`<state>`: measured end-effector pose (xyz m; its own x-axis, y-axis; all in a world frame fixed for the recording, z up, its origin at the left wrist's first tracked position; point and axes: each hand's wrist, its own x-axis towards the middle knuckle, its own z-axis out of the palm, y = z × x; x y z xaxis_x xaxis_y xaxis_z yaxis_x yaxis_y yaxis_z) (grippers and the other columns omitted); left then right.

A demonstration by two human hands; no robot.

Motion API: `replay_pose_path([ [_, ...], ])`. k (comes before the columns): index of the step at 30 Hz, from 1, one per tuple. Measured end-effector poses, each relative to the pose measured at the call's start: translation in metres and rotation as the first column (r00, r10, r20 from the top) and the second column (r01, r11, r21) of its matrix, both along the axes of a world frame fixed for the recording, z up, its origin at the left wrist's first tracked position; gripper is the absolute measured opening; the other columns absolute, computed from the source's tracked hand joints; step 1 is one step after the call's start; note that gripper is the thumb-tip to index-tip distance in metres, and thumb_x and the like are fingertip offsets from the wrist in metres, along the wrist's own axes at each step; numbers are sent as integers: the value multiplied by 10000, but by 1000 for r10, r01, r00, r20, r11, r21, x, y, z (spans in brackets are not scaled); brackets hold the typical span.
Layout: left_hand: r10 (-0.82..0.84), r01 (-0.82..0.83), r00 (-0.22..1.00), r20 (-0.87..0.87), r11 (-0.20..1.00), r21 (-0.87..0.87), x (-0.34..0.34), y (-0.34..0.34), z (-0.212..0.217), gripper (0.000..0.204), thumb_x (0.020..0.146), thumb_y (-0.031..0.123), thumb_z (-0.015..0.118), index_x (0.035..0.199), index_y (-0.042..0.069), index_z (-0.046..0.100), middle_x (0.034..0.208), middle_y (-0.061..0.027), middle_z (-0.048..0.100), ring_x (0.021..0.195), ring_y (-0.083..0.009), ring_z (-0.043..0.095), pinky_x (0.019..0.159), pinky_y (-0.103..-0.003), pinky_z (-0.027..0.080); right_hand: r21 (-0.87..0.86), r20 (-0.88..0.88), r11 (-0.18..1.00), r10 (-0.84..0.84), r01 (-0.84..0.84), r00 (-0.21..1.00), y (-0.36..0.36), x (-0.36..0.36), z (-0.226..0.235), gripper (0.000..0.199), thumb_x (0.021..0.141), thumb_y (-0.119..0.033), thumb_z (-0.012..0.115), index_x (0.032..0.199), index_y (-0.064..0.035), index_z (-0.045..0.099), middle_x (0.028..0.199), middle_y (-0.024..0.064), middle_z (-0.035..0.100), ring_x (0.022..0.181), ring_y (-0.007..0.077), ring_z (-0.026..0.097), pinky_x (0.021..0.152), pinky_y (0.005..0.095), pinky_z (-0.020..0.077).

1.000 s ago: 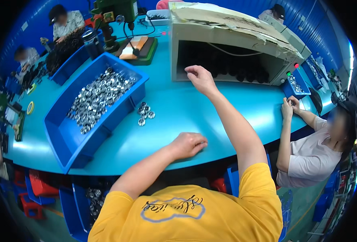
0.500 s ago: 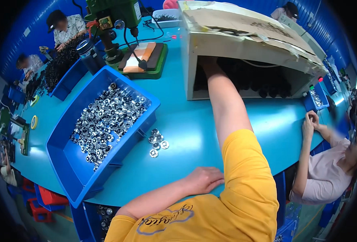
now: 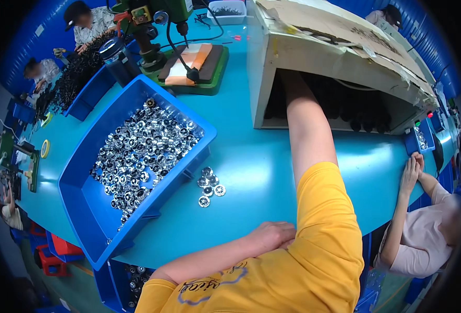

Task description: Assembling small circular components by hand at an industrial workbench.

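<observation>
My right forearm reaches through the open front of a cream box-shaped cabinet, and my right hand is lost in the dark inside. Dark round pieces line the cabinet floor near its opening. My left hand rests on the tabletop close to my body, its fingers curled and pressed together, partly behind my right sleeve; I see nothing in it. Left of it lies a small cluster of shiny metal round parts. Beside these, a blue bin holds a heap of similar parts.
A green drill press stands behind the bin, next to a dark cylindrical container. Black thin parts are piled at far left. A co-worker's hands are at the table's right edge by a small blue bin.
The whole view has shifted slightly, so the table things appear further right. My right arm stays inside the cabinet and my left hand stays on the table.
</observation>
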<state>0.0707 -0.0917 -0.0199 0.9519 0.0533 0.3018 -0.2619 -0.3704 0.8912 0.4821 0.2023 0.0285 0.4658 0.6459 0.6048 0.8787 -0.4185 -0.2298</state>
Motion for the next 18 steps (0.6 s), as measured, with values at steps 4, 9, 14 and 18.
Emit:
replay_pose_path([
  [4, 49, -49, 999, 11, 999, 4, 2, -4, 8, 107, 858, 53, 652, 960, 31, 627, 899, -119, 634, 892, -351, 659, 748, -444, 533, -5, -8, 1000, 2, -2, 1000, -5, 0, 0, 345, 933, -164, 573, 1245, -44, 657, 1248, 221, 656, 1184, 415, 613, 1015, 488, 495],
  [9, 40, -39, 999, 11, 999, -5, -2, 0, 8, 95, 830, 24, 636, 913, 24, 591, 874, -120, 620, 856, -356, 644, 724, -452, 516, 0, -19, 1000, -5, 5, 1000, -1, -1, 1, 342, 924, -162, 586, 1237, -44, 661, 1243, 222, 656, 1183, 417, 611, 1015, 490, 495],
  [14, 57, -55, 998, 19, 996, -76, 0, -1, 12, 135, 757, 8, 643, 833, 28, 533, 832, -113, 572, 805, -351, 609, 684, -448, 487, -6, -24, 1000, -8, 8, 1000, 1, -2, 0, 340, 916, -160, 599, 1229, -45, 665, 1238, 223, 657, 1182, 420, 610, 1016, 492, 494],
  [18, 38, -38, 998, 39, 999, -14, -1, -3, -6, 157, 739, 1, 654, 814, 34, 520, 820, -106, 554, 804, -339, 600, 680, -428, 482, -8, -24, 1000, -3, 2, 1000, 1, -2, 0, 338, 909, -158, 609, 1222, -45, 668, 1234, 224, 657, 1182, 422, 609, 1016, 493, 494],
])
